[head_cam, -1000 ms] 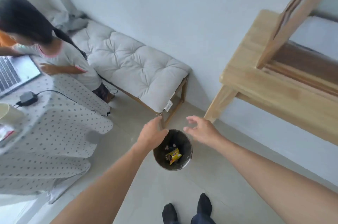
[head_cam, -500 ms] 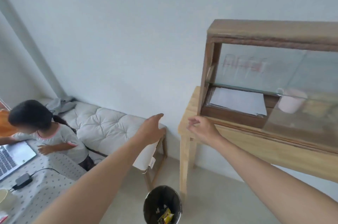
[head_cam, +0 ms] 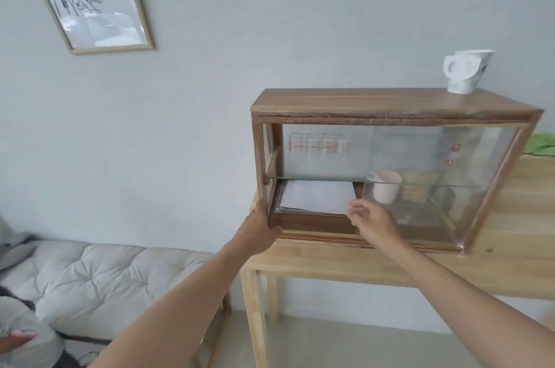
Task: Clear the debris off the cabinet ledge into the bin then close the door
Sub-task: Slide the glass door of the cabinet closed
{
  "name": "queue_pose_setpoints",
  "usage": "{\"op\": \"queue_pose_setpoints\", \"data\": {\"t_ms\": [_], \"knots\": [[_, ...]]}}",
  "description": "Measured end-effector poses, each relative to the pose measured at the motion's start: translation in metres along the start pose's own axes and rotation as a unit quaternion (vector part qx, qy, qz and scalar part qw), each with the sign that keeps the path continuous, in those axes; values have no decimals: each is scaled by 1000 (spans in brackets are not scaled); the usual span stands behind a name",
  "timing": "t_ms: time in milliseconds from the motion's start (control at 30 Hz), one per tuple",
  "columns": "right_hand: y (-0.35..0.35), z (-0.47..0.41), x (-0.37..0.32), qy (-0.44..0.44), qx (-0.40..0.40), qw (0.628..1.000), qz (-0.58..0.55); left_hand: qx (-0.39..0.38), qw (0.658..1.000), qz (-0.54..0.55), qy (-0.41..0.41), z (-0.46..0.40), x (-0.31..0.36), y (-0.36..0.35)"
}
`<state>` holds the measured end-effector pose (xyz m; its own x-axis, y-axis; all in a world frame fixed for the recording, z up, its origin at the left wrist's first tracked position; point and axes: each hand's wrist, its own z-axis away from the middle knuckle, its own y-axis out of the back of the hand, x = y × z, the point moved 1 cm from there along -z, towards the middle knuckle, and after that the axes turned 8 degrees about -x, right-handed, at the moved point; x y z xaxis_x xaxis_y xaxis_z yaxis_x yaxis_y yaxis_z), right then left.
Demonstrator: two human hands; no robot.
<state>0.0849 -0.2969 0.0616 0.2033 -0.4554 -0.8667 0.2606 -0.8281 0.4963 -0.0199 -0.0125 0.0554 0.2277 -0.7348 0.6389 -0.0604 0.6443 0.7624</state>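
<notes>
judging by the cabinet (head_cam: pixel 390 175) on the desk (head_cam: pixel 510 265), its ledge looks free of debris and only closing remains: left hand (head_cam: pixel 258 231) braces its left corner, right hand (head_cam: pixel 371 222) loosely open, empty, reaching toward the half-slid glass door (head_cam: pixel 435 181).

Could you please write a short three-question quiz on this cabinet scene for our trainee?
1. True or false: the left hand grips the cabinet's left front corner.
2. What stands on top of the cabinet? A) white cups B) a laptop C) a bin
3. Fill in: the right hand reaches at the edge of the glass ____.

Key: 1 true; 2 A; 3 door.
</notes>
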Motion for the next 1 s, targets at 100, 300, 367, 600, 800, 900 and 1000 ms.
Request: {"op": "queue_pose_setpoints", "data": {"t_ms": [100,300,367,600,800,900,1000], "knots": [[25,5,10,30,63,997,35,32,998,60,5,-4,2,-7],[61,5,23,180,177,945,208,51,997,63,-8,-7,-2,-4],[72,2,26,250,190,896,313,47,997,64,-8,-10,-3,-4],[84,-10,33,217,117,757,605,72,993,90,-30,-9,0,-17],[66,-28,33,250,141,742,606,96,990,98,-20,-10,-1,-24],[44,-38,26,270,139,745,594,101,991,89,-16,-10,-2,-26],[13,-48,13,287,135,743,589,101,991,87,-21,-10,-4,-26]]}}
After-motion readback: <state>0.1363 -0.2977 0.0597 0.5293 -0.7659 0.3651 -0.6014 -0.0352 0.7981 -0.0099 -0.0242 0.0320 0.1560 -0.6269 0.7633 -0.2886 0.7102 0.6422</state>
